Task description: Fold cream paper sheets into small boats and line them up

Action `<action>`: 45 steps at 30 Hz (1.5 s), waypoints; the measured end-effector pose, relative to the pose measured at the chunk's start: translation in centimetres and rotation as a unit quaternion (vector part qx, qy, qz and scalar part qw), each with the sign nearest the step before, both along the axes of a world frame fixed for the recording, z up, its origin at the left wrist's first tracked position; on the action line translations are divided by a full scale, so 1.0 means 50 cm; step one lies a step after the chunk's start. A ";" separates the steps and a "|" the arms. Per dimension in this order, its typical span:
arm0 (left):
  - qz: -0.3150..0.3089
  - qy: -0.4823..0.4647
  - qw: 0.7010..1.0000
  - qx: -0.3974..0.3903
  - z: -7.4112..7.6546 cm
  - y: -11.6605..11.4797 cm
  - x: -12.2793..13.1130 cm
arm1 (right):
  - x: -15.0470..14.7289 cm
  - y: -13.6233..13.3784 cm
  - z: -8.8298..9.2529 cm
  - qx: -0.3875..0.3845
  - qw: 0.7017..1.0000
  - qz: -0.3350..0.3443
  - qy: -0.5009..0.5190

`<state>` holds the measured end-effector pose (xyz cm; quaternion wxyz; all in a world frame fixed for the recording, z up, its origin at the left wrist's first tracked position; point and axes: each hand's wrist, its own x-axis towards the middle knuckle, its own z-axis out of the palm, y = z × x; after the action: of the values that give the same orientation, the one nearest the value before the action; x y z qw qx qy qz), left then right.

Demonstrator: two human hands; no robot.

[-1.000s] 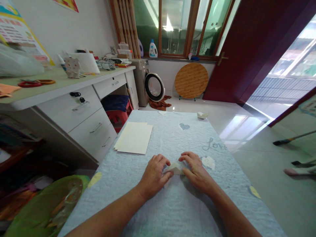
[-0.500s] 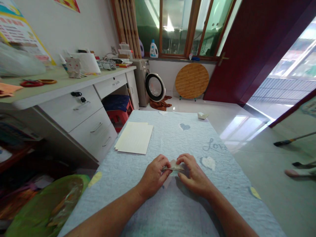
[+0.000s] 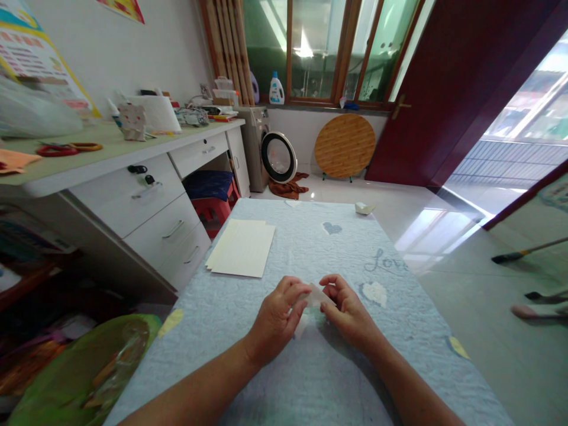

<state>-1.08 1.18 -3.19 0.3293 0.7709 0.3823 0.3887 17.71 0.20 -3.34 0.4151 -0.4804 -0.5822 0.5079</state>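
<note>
A small folded piece of pale paper [image 3: 316, 296] is held between my two hands, just above the cloth-covered table [image 3: 306, 248]. My left hand [image 3: 281, 313] has its thumb and fingers curled around the paper's left end. On the other side, my right hand [image 3: 348, 307] pinches the right end between thumb and fingers. The fingers hide part of the paper's folds. Beyond my left hand lies a stack of cream paper sheets [image 3: 243, 248]. A small folded paper shape [image 3: 364, 208] stands near the table's far right corner.
Left of the table is a green-lined bin [image 3: 148, 325]. A white desk [image 3: 133, 201] with drawers runs along the left wall, with red-handled scissors [image 3: 57, 149] on top. A washing machine [image 3: 255, 142] with its door open and a round wooden tabletop [image 3: 345, 145] stand beyond.
The folded paper has turned and tilted between my hands. My right fingers have closed onto its right end, while my left fingers have shifted slightly.
</note>
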 end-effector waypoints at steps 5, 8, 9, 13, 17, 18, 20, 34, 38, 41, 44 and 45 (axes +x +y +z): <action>-0.017 0.021 1.000 -0.015 0.003 0.000 0.000 | -0.003 0.000 0.003 -0.025 0.998 0.004 0.053; -0.011 -0.014 0.998 -0.061 0.001 0.003 0.002 | -0.006 -0.002 0.002 -0.021 0.997 0.020 0.072; -0.011 -0.036 0.995 -0.089 0.000 0.004 0.003 | -0.008 -0.003 0.002 -0.015 0.997 0.019 0.075; -0.019 -0.115 0.976 -0.186 -0.006 0.007 0.008 | -0.017 -0.006 -0.001 0.006 0.999 -0.007 0.043; -0.022 -0.127 0.973 -0.193 -0.010 0.007 0.011 | -0.021 -0.006 -0.005 0.008 1.000 -0.018 0.022; -0.022 -0.128 0.972 -0.196 -0.010 0.006 0.012 | -0.020 -0.006 -0.007 0.012 1.000 -0.023 0.015; -0.023 -0.132 0.969 -0.207 -0.011 0.006 0.011 | -0.018 -0.007 -0.009 0.023 0.999 -0.026 -0.007; -0.058 -0.231 0.901 -0.362 0.002 0.002 0.009 | -0.012 -0.007 -0.002 0.041 0.999 -0.013 0.001; -0.066 -0.253 0.887 -0.381 -0.003 0.001 0.009 | -0.011 -0.007 -0.006 0.047 0.999 -0.007 -0.003; -0.070 -0.256 0.883 -0.387 -0.009 -0.001 0.007 | -0.011 -0.009 -0.005 0.053 0.999 -0.004 -0.012; -0.068 -0.251 0.886 -0.383 -0.011 -0.003 0.007 | -0.011 -0.011 -0.003 0.067 0.997 -0.008 -0.023; -0.067 -0.251 0.886 -0.383 -0.011 -0.004 0.008 | -0.012 -0.011 -0.003 0.072 0.997 -0.009 -0.025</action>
<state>-0.69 1.00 -3.72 0.7093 0.4850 0.3538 0.3694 17.13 -0.34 -3.47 0.4391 -0.4667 -0.6230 0.4485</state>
